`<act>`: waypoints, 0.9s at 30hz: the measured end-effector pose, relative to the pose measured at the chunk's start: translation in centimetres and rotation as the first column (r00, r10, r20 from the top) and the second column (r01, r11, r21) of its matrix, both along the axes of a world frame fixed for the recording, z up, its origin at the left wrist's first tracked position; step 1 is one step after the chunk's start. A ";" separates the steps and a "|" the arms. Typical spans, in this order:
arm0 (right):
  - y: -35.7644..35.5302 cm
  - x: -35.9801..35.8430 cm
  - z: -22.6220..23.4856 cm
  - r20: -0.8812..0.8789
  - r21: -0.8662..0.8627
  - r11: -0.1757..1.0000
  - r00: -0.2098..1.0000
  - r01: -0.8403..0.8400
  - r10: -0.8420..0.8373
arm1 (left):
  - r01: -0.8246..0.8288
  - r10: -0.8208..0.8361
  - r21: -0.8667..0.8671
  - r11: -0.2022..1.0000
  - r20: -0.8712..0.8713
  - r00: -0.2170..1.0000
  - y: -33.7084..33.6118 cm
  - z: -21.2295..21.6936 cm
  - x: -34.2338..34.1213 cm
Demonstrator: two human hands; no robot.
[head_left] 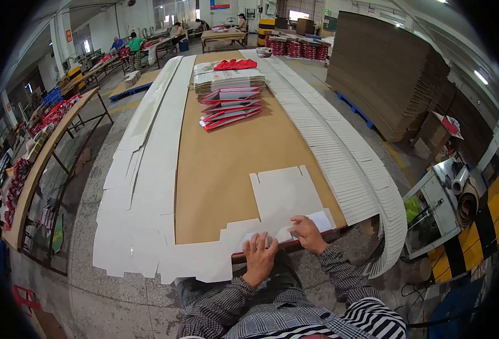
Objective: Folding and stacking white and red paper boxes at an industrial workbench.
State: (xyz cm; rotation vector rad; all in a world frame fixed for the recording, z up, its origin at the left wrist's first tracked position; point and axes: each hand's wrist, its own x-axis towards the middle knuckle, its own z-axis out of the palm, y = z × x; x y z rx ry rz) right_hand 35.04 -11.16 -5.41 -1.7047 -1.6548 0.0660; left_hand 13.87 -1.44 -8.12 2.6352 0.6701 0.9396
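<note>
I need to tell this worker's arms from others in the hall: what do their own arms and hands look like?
Both hands are bare, with no gloves; whether there are rings or a watch is too small to tell. The left hand and the right hand come out of long sleeves in a fine dark-and-light check, reaching to the wrists. Nearer the body, a garment with bold black and white stripes shows at the lower edge.

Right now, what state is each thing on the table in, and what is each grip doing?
Flat white carton blank: unfolded, lying flat at the near edge.
Left hand: pressing down on the blank, grip closed on nothing.
Right hand: fingers on the blank's near flap.
Long rows of white blanks: overlapped, lying flat.
Red and white cartons: flattened, stacked.
Brown table: middle bare.
</note>
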 end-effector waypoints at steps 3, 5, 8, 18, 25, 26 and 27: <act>-0.5 -1.2 0.3 0.208 0.066 0.994 0.974 0.082 -0.094 | 0.036 -0.032 0.016 0.999 -0.187 0.982 -0.5 1.9 -2.0; -0.6 -4.0 1.2 0.285 0.112 0.985 0.946 0.129 -0.156 | 0.041 -0.035 0.016 0.999 -0.295 0.955 -0.3 1.3 -2.4; -2.2 -10.4 -1.9 -0.383 0.174 0.870 0.846 0.461 -0.371 | -0.002 0.022 0.068 0.998 -0.291 0.957 -0.7 0.6 -1.5; 0.5 -12.7 -6.6 -0.957 -0.037 0.820 0.217 0.571 -0.195 | 0.126 -0.155 -0.150 0.981 -0.205 0.966 -1.8 2.5 -2.6; 3.6 -9.0 1.9 0.006 0.215 0.900 0.921 0.378 -0.389 | 0.235 -0.209 -0.165 0.958 0.158 0.965 0.1 0.6 -1.5; 3.8 -8.1 1.6 0.007 0.092 0.965 0.969 0.244 -0.246 | 0.261 -0.250 -0.137 0.956 0.093 0.964 -0.2 0.0 -1.3; 3.6 -6.4 -0.1 0.030 -0.045 0.988 0.988 0.150 -0.149 | 0.252 -0.240 -0.115 0.961 0.108 0.965 -1.0 -0.3 -1.3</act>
